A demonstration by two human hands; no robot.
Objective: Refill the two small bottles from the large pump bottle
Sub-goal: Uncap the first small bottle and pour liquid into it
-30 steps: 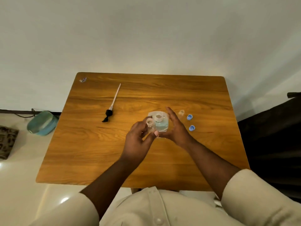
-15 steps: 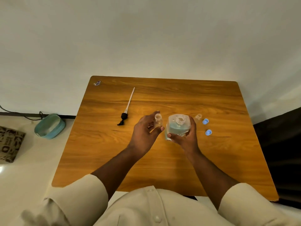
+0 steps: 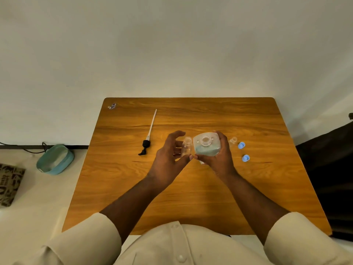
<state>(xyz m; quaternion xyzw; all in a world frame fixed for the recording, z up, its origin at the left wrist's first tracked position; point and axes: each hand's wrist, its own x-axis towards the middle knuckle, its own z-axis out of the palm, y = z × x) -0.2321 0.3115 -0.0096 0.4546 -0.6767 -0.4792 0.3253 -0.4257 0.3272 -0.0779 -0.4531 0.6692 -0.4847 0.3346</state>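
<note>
Over the bench (image 3: 191, 197), the left hand (image 3: 168, 159) has its fingers curled round a small clear bottle (image 3: 186, 149), touching the uncapped large bottle (image 3: 206, 147) clasped by the right hand (image 3: 219, 159). Another small bottle (image 3: 233, 140) and two blue caps (image 3: 241, 145) stand just right; the pump (image 3: 148, 136) lies left. No label is readable.

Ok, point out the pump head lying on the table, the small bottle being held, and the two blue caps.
pump head (image 3: 146, 144): head view, on its black collar.
small bottle (image 3: 186, 148): head view, on its clear body, in the left hand.
blue caps (image 3: 241, 145): head view, on the farther cap; the nearer lies just below.
</note>
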